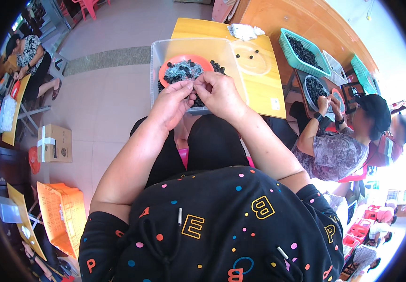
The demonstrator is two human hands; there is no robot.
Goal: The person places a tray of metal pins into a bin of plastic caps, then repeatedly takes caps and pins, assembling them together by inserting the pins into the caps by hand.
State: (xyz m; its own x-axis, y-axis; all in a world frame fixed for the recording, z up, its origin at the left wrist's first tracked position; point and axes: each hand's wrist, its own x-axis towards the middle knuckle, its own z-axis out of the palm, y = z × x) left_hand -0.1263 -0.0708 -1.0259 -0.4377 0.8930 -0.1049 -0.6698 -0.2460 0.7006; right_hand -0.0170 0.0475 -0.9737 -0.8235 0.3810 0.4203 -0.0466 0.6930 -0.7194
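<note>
My left hand [175, 102] and my right hand [221, 95] meet fingertip to fingertip, both closed in a pinch. Whatever lies between the fingertips is too small and covered to name. Just beyond them, an orange-red round dish [207, 64] holds small black round pieces [183, 71] and a heap of thin, pale bluish-clear bits [194, 70]. The dish sits within a clear plastic bin [158, 50], where more black pieces [218, 67] show around and below it. My hands hide part of the bin's near side.
A yellow table [271, 89] extends under and beyond the bin, bearing a white plastic packet [244, 32] and a few loose black pieces. A co-worker [337, 145] sits at right near a green basket [285, 40] of black pieces. At left are a cardboard box [62, 143] and orange crate [47, 211].
</note>
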